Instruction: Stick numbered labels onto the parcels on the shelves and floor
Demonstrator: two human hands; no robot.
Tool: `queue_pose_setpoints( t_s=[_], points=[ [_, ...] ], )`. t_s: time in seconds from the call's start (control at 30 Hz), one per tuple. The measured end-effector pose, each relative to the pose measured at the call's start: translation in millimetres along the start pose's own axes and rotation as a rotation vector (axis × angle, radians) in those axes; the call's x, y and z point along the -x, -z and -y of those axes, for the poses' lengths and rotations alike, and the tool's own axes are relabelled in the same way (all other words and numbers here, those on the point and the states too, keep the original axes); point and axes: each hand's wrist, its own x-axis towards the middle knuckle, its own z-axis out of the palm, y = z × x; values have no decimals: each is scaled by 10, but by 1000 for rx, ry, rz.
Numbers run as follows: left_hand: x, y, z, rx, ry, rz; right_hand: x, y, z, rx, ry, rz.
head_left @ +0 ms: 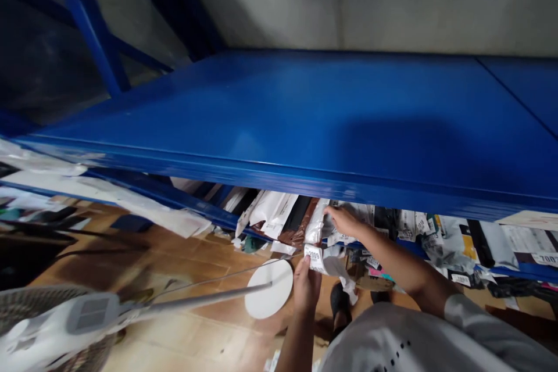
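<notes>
My left hand (pixel 306 285) is closed, with the thumb pressed on a white printed label (pixel 314 254) that reads 2009. A strip of white paper (pixel 337 267) trails from it to the right. My right hand (pixel 344 221) reaches under the upper shelf, its fingers closed at the edge of a white plastic mailing bag (pixel 315 225). This bag lies in a row of parcels, beside a brown bag (pixel 304 224) and a black one (pixel 297 213). The lower end of the white bag meets the label.
The blue upper shelf (pixel 270 110) spans the view above my hands. Labelled parcels (pixel 407 224) fill the lower shelf to the right. A white standing fan (pixel 82 314) with a round base (pixel 270 293) is on the wooden floor (pixel 196 279) at the left.
</notes>
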Motion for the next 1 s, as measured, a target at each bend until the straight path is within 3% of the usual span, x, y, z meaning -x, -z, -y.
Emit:
queue_pose_setpoints(
  t_s=[0.13, 0.2, 0.47, 0.73, 1.0],
  points=[
    [-3, 44, -97, -114, 66, 147, -5, -81, -9, -82, -59, -62],
    [-12, 46, -139, -188, 51, 147, 1, -118, 7, -117, -60, -86],
    [-204, -106, -79, -338, -87, -57, -2, -371, 93, -329, 83, -84],
    [-226, -105, 57, -408, -40, -216, -59, -617, 78, -255, -11, -167],
    [-319, -73, 148, -426, 17, -249, -57, -707, 122, -157, -106, -207]
  ],
)
